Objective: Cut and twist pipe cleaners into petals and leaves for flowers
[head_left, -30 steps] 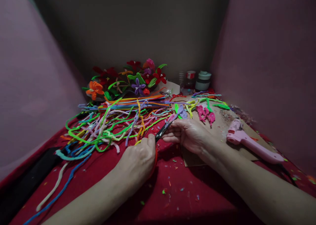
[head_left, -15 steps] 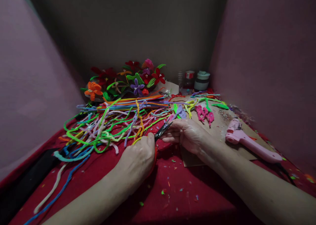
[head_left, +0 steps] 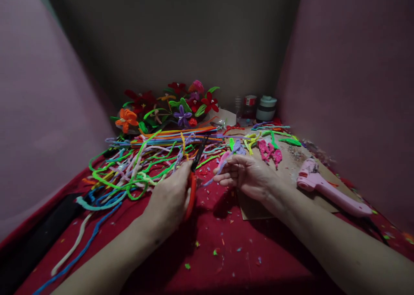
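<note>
I have the left hand [head_left: 171, 196] wrapped around red-handled scissors [head_left: 191, 193], blades apart from the lilac chenille piece [head_left: 238, 148] mid-tabletop, which the right hand [head_left: 249, 178] seems to pinch in half-curled fingers, though the dimness hides the contact. I judge this as trimming; another snip calls for bringing the blades to its stem. Chenille flowers [head_left: 183, 115] line the red tabletop's [head_left: 233, 256] far edge before a dark wall [head_left: 181, 36], a pink glue gun [head_left: 333, 193] near the right edge.

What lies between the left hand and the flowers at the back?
In the head view, a tangle of colourful fuzzy strands and, behind it, a bundle of straighter ones lie between the left hand and the flowers.
</note>
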Motion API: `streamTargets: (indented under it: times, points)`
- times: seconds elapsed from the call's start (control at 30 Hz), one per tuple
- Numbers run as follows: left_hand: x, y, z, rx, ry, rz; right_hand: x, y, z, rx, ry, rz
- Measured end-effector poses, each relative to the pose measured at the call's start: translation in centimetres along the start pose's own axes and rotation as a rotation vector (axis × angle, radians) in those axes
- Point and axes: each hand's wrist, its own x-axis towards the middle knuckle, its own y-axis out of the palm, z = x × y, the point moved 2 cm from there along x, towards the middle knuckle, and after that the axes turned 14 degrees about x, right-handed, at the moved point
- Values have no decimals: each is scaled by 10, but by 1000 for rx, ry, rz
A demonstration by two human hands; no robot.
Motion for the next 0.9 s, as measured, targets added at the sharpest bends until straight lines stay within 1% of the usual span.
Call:
streamTargets:
  times: [0.07,0.13,0.17,0.23,0.33,0.43,0.5,0.7,0.83,0.9]
  points:
    - [2,-4,0,-299,-60,29,0,-1,-1,25,20,12]
    - [3,-8,-5,-576,-111,132,1,-2,-1,48,35,7]
    - [4,-10,-8,-678,-132,185,1,-2,-1,54,41,1]
    - [5,-12,-14,-791,-170,265,1,-1,-1,59,44,-7]
    - [7,-10,-18,-844,-206,294,1,0,-1,43,15,10]
    - [7,-6,-17,-880,-226,307,0,3,-1,-39,-68,99]
    - [5,-5,-16,-911,-222,321,0,4,-1,-104,-144,125]
    - [-1,-9,-15,-973,-164,390,-3,8,-3,-264,-394,6]
    - [-3,-9,-17,-1008,-151,427,-4,9,-4,-299,-515,-27]
    - [-4,-8,-18,-1009,-154,432,-3,8,-4,-319,-543,-36]
